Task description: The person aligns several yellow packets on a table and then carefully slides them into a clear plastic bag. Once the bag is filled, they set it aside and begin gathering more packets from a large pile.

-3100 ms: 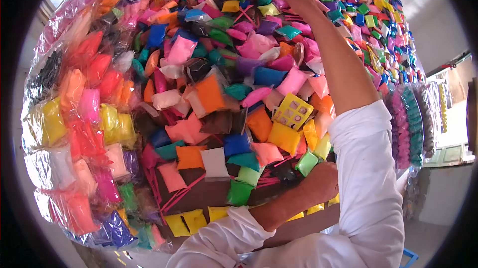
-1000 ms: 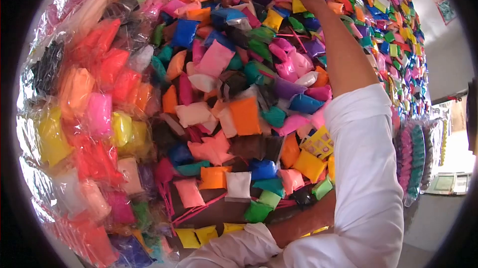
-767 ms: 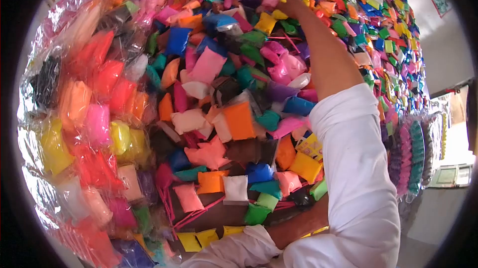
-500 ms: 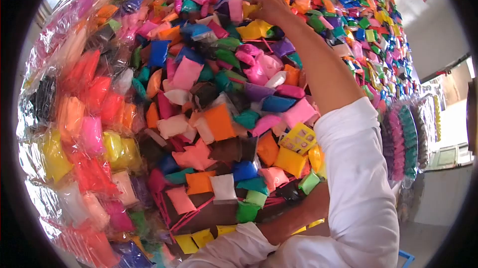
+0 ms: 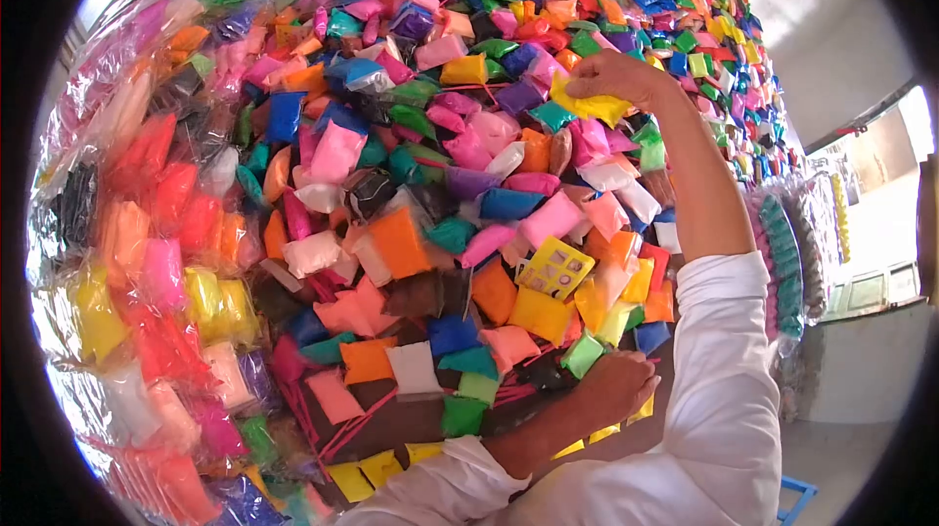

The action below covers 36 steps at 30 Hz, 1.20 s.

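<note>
My right hand (image 5: 626,79) is raised over the right side of the heap, its fingers closed on a yellow packet (image 5: 599,109) that hangs below them. Low in the view, my left hand (image 5: 618,391) is curled just above the dark table surface (image 5: 523,416). Whatever its fingers hold, if anything, is hidden. Beside it lies a light green packet (image 5: 583,356). A yellow printed card (image 5: 555,270) with small pictures rests above a yellow-orange packet (image 5: 539,317). Small yellow packets (image 5: 380,467) lie in a row along the near edge, partly behind my left forearm.
A tall heap of small coloured packets (image 5: 469,145) spreads across the table and rises toward the back. Clear plastic bags of packets (image 5: 161,272) are stacked on the left. Pink sticks (image 5: 357,425) lie near the front. Bagged strips (image 5: 788,262) hang at the right.
My right hand has come back from the far part of the heap, toward me and to the right, with a yellow packet. My left hand now shows from behind the right sleeve.
</note>
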Each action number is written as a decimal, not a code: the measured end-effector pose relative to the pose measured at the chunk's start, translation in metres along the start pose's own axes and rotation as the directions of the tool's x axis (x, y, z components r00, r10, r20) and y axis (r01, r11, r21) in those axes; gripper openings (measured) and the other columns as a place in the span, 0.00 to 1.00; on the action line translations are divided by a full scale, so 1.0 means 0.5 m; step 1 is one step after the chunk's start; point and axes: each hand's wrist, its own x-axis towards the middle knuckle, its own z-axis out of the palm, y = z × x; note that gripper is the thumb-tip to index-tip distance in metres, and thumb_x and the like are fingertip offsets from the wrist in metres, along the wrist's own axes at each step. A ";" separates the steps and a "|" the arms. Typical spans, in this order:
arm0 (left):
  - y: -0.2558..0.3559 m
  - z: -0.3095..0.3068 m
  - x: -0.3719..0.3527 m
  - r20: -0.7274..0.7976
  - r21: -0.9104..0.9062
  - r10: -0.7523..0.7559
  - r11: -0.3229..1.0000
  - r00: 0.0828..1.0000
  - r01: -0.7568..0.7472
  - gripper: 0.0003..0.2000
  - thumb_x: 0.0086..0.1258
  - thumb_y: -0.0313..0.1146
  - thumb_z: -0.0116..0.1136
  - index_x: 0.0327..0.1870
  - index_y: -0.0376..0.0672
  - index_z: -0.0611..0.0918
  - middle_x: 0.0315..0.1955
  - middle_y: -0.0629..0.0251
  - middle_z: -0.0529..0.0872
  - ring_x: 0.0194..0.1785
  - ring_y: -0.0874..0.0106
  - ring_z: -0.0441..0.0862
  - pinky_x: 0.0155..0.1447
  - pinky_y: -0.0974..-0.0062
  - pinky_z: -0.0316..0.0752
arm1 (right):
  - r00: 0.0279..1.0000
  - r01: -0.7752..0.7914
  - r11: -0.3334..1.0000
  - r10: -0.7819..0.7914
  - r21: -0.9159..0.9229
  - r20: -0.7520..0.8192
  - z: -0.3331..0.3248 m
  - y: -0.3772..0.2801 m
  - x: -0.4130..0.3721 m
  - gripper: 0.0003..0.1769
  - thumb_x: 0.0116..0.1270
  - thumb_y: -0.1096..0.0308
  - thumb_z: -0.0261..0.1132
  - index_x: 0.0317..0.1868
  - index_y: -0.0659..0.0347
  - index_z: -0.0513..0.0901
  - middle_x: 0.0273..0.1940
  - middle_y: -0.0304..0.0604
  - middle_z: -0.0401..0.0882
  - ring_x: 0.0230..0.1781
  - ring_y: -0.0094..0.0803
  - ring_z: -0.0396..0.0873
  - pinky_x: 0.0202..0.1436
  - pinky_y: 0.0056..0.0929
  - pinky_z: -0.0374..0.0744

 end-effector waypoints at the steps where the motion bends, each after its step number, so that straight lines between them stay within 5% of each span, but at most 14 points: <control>1: -0.003 0.001 -0.001 0.015 0.007 0.002 1.000 1.000 -0.002 0.13 0.69 0.37 0.56 0.28 0.37 0.81 0.29 0.54 0.82 0.35 0.53 0.81 0.43 0.57 0.76 | 0.999 -0.029 0.996 0.027 -0.087 -0.018 0.007 -0.005 0.008 0.22 0.63 0.49 0.70 0.49 0.57 0.86 0.38 0.41 0.86 0.38 0.29 0.83 0.45 0.29 0.79; 4: 0.000 -0.001 -0.001 0.078 -0.003 -0.030 1.000 0.997 0.030 0.13 0.71 0.38 0.55 0.29 0.39 0.81 0.30 0.54 0.82 0.38 0.55 0.81 0.48 0.57 0.74 | 0.865 0.161 0.834 -0.377 -0.528 -0.330 -0.011 -0.004 0.100 0.18 0.65 0.53 0.67 0.48 0.57 0.87 0.36 0.48 0.87 0.39 0.38 0.85 0.46 0.36 0.80; 6: 0.004 -0.001 -0.004 0.048 -0.090 -0.045 0.995 0.998 0.049 0.13 0.70 0.38 0.55 0.29 0.38 0.81 0.30 0.54 0.81 0.39 0.55 0.80 0.47 0.57 0.74 | 0.747 0.018 0.975 -0.159 -0.219 -0.646 -0.034 -0.035 0.136 0.16 0.64 0.58 0.63 0.47 0.58 0.86 0.40 0.55 0.86 0.44 0.46 0.85 0.50 0.40 0.80; 9: 0.010 -0.008 -0.013 -0.038 -0.235 -0.082 0.969 0.996 0.071 0.09 0.65 0.35 0.56 0.31 0.37 0.80 0.32 0.52 0.81 0.39 0.54 0.80 0.48 0.58 0.74 | 0.640 0.296 0.937 -0.340 -0.187 -0.689 -0.039 -0.011 0.255 0.19 0.63 0.61 0.62 0.53 0.57 0.84 0.45 0.56 0.85 0.49 0.48 0.83 0.54 0.41 0.78; 12: 0.008 -0.014 -0.024 -0.123 -0.331 -0.091 0.943 0.988 0.045 0.08 0.58 0.31 0.58 0.33 0.36 0.81 0.34 0.50 0.82 0.40 0.53 0.81 0.48 0.59 0.75 | 0.758 0.213 0.965 -0.261 -0.151 -0.598 -0.034 -0.007 0.343 0.25 0.61 0.59 0.64 0.59 0.56 0.80 0.51 0.57 0.83 0.53 0.50 0.82 0.58 0.41 0.77; 15: -0.004 0.001 -0.010 -0.121 -0.252 0.051 0.964 0.991 -0.081 0.11 0.56 0.32 0.58 0.36 0.35 0.82 0.35 0.49 0.84 0.40 0.54 0.82 0.47 0.60 0.76 | 0.755 0.013 0.925 -0.258 -0.380 -0.603 -0.020 0.047 0.438 0.28 0.60 0.57 0.69 0.61 0.54 0.79 0.52 0.52 0.84 0.52 0.41 0.82 0.56 0.37 0.77; 19: 0.005 -0.018 -0.009 -0.161 -0.337 0.025 0.938 0.987 -0.079 0.12 0.56 0.34 0.59 0.37 0.36 0.83 0.35 0.49 0.85 0.39 0.55 0.82 0.45 0.59 0.76 | 0.751 -0.078 0.957 -0.129 -0.280 -0.648 0.003 0.024 0.373 0.32 0.53 0.50 0.74 0.58 0.53 0.81 0.52 0.52 0.84 0.53 0.47 0.82 0.56 0.41 0.78; 20: 0.012 -0.024 -0.009 -0.174 -0.370 0.009 0.926 0.985 -0.073 0.12 0.56 0.34 0.59 0.37 0.37 0.83 0.35 0.49 0.85 0.38 0.55 0.82 0.44 0.59 0.75 | 0.747 -0.235 0.917 -0.042 -0.323 -0.664 0.013 -0.005 0.334 0.32 0.56 0.50 0.72 0.63 0.37 0.75 0.56 0.45 0.82 0.58 0.47 0.79 0.59 0.46 0.78; 21: 0.016 -0.028 -0.010 -0.187 -0.401 -0.008 0.914 0.982 -0.069 0.12 0.56 0.35 0.59 0.37 0.37 0.83 0.35 0.50 0.85 0.38 0.55 0.83 0.44 0.59 0.75 | 0.730 -0.235 0.917 -0.053 -0.323 -0.682 0.015 -0.005 0.330 0.30 0.56 0.50 0.71 0.61 0.38 0.77 0.55 0.45 0.83 0.58 0.46 0.80 0.58 0.46 0.78; 24: -0.018 0.045 -0.005 0.147 -0.068 -0.104 0.991 0.984 0.115 0.09 0.54 0.33 0.59 0.32 0.37 0.83 0.32 0.50 0.84 0.35 0.54 0.81 0.42 0.59 0.74 | 0.709 -0.215 0.922 -0.079 -0.321 -0.701 0.025 0.020 0.331 0.25 0.56 0.52 0.70 0.56 0.39 0.81 0.53 0.45 0.84 0.55 0.46 0.81 0.57 0.45 0.79; 26: -0.025 0.062 -0.007 0.199 0.049 -0.117 0.993 0.973 0.110 0.06 0.51 0.31 0.60 0.27 0.38 0.82 0.30 0.50 0.83 0.33 0.54 0.80 0.40 0.58 0.74 | 0.730 -0.177 0.931 -0.093 -0.319 -0.677 0.011 0.054 0.349 0.22 0.56 0.53 0.70 0.53 0.40 0.84 0.51 0.44 0.85 0.53 0.46 0.82 0.56 0.45 0.79; 29: -0.049 0.079 -0.023 -0.112 -0.159 -0.022 0.987 0.993 0.004 0.04 0.48 0.28 0.59 0.23 0.38 0.80 0.27 0.51 0.81 0.32 0.54 0.80 0.39 0.58 0.73 | 0.676 -0.064 0.943 -0.200 -0.327 -0.709 0.010 0.065 0.335 0.19 0.56 0.54 0.70 0.49 0.45 0.86 0.46 0.46 0.86 0.45 0.42 0.86 0.51 0.42 0.82; 32: -0.101 0.208 -0.025 -0.207 -0.241 -0.044 0.970 0.977 -0.008 0.04 0.51 0.28 0.58 0.24 0.37 0.80 0.28 0.51 0.81 0.34 0.54 0.80 0.42 0.59 0.74 | 0.733 0.109 0.990 -0.138 -0.085 -0.666 -0.012 0.060 0.288 0.19 0.59 0.60 0.71 0.50 0.56 0.85 0.40 0.47 0.87 0.36 0.36 0.87 0.43 0.37 0.84; 36: -0.004 0.014 -0.005 0.009 -0.106 -0.039 0.994 0.999 0.040 0.08 0.63 0.33 0.56 0.29 0.37 0.80 0.29 0.52 0.81 0.37 0.54 0.80 0.46 0.58 0.74 | 0.777 0.370 0.846 -0.056 0.383 -0.627 -0.027 0.062 0.228 0.14 0.64 0.67 0.69 0.48 0.65 0.84 0.39 0.37 0.85 0.33 0.25 0.85 0.38 0.25 0.82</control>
